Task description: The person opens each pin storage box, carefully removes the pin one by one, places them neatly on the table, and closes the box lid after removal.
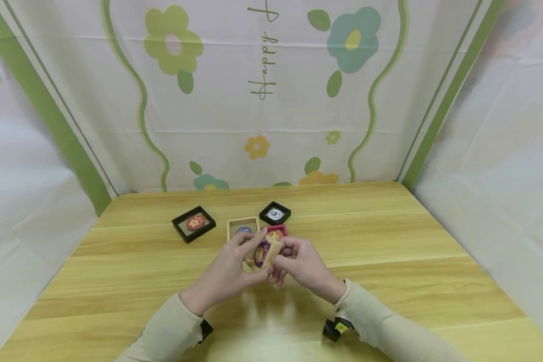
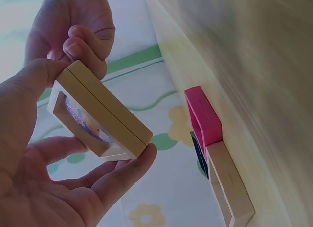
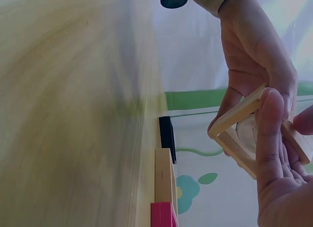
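In the head view, a tan display frame (image 1: 273,251) with a purple round badge (image 1: 261,254) inside is held up over the wooden table (image 1: 389,241), tilted between the two hands. The left hand (image 1: 231,271) spans it from the left, forefinger at the far corner and thumb at the near one. The right hand (image 1: 306,264) is at its right edge, thumb and curled fingers pinching it there. Just beyond are a second tan frame (image 1: 229,229) with a blue badge, a pink frame (image 1: 285,230) and a small black frame (image 1: 262,216); a larger black frame (image 1: 205,230) with a red badge lies apart to the left.

In the left wrist view, the held frame's edge slants from upper left to lower right, with a seam running along its length. The left thumb presses the upper end and the fingers support the lower, set wide across the frame. The right fingers are tightly bent behind the upper end; their contact is hidden here.

In the right wrist view, the held frame stands diamond-wise, one corner pointing away from the right hand, whose digits overlap the opposite side. Both hands are equally near, gripping different sides.
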The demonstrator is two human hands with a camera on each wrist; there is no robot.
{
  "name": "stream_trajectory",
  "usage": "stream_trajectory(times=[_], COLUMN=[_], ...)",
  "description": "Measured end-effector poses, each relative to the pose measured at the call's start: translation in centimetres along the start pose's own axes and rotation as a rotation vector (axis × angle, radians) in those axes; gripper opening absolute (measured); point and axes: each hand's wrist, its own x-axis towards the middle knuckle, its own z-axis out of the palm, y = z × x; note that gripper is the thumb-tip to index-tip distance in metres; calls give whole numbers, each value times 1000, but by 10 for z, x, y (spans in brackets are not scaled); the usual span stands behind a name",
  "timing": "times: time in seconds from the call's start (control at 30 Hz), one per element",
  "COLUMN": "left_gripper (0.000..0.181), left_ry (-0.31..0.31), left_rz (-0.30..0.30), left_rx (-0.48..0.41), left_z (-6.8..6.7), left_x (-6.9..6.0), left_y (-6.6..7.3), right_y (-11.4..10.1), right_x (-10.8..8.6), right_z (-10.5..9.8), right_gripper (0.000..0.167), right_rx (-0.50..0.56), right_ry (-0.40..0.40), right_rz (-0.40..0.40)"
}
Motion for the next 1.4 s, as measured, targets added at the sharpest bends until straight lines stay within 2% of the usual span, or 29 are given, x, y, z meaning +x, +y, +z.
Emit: stream_trajectory(times=[0.3, 0.63, 0.87, 0.97, 1.17, 1.27, 1.4], left_gripper=[75, 77, 75, 74, 71, 70, 71], left_ry=[-19, 15, 29, 18, 3, 6, 4], left_rz=[-22, -59, -57, -67, -161, -187, -192], left_rx=[-45, -79, -78, -125, -283, -319, -325], left_z=[-4, 1, 4, 3, -7, -11, -13], left_x=[0, 0, 0, 1, 2, 3, 3], left_y=[0, 3, 1, 1, 2, 2, 1], right_y=[1, 2, 5, 5, 4, 3, 2], right_x=[1, 1, 1, 1, 1, 1, 1], right_z=[-1, 3, 3, 2, -2, -2, -2], right_gripper=[15, 13, 12, 11, 15, 19, 23], right_rx=[39, 44, 57, 61, 105, 116, 117], right_ry=[-27, -17, -14, -27, -94, -122, -138], right_rz=[-50, -12, 11, -7, -71, -97, -104])
